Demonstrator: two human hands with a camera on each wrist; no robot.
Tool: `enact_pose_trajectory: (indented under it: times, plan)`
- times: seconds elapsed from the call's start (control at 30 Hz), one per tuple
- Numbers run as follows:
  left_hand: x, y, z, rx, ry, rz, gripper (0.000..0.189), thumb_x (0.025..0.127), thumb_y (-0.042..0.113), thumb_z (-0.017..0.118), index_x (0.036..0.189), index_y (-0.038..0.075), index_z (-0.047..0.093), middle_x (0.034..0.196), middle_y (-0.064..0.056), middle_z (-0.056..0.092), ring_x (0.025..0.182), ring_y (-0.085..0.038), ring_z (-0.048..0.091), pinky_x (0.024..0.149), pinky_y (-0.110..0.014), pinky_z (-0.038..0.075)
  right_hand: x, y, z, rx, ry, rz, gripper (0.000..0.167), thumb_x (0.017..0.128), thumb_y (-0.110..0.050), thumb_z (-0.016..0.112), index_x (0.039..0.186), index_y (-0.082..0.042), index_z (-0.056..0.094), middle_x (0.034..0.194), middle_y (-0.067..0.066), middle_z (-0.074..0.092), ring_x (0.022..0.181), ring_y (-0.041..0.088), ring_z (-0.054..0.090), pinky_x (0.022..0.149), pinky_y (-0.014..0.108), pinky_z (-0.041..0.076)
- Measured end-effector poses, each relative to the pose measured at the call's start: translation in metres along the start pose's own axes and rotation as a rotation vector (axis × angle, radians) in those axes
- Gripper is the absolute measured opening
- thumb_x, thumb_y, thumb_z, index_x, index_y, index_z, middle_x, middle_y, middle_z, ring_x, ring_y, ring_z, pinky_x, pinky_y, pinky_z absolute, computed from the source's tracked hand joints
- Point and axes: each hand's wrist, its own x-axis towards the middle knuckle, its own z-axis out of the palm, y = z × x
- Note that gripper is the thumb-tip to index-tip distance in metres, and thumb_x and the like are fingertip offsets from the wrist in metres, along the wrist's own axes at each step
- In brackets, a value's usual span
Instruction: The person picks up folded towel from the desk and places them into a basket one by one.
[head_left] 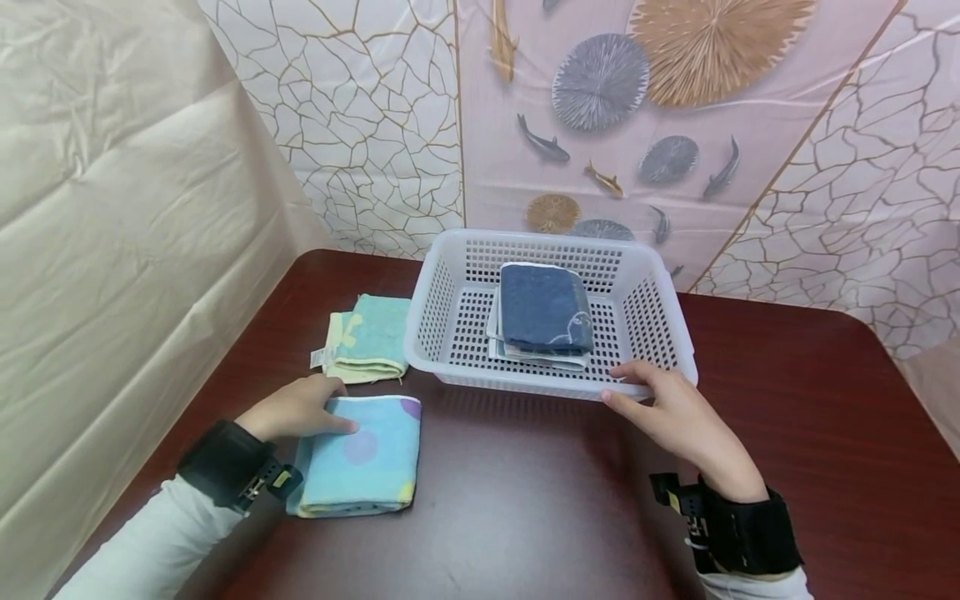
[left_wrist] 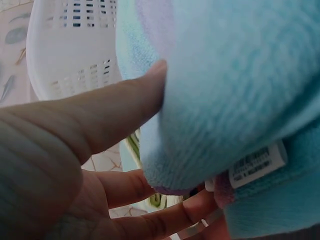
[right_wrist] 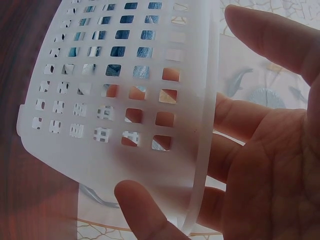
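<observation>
- Here we go, left of centre: the light blue towel (head_left: 386,475) lies folded on the table (head_left: 525,517), close to the person, its layered edge facing them; it looks nearly square from here, so its long axis is hard to call
- On it is the left hand (head_left: 300,408), pinching the far left part, thumb on top, fingers tucked under the fold, with a white label (left_wrist: 257,162) in close-up
- Over on the right, the right hand (head_left: 678,417) grips the near rim of the white basket (head_left: 555,240) by its right corner, thumb outside, fingers inside
- And that basket stretches left to right, long axis across the table, right end a touch nearer the person
- Inside, a dark blue towel (head_left: 543,304) sits on paler folded cloth (head_left: 551,358)
- Just left of the basket, the green towel (head_left: 382,329) lies folded, its tag (head_left: 318,358) pointing left
- The surface: dark red-brown, glossy, rounded at the far corners
- Behind it, a backdrop (head_left: 360,125) of cracked lines, fish and round shapes; a cream cloth (head_left: 112,167) hangs down the left side
</observation>
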Motion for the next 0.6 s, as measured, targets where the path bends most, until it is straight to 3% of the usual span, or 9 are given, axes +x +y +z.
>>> enact_pose_trajectory:
  times: [0.6]
  plan:
    - [0.008, 0.035, 0.015, 0.003, -0.019, 0.012, 0.052, 0.083, 0.036, 0.08, 0.117, 0.001, 0.061, 0.097, -0.009, 0.06, 0.084, -0.021, 0.052, 0.071, -0.034, 0.047, -0.002, 0.0, -0.002, 0.013, 0.0, -0.026, 0.043, 0.096, -0.027, 0.067, 0.126, 0.004, 0.061, 0.124, 0.024, 0.065, 0.102, 0.032, 0.068, 0.079, 0.044, 0.056]
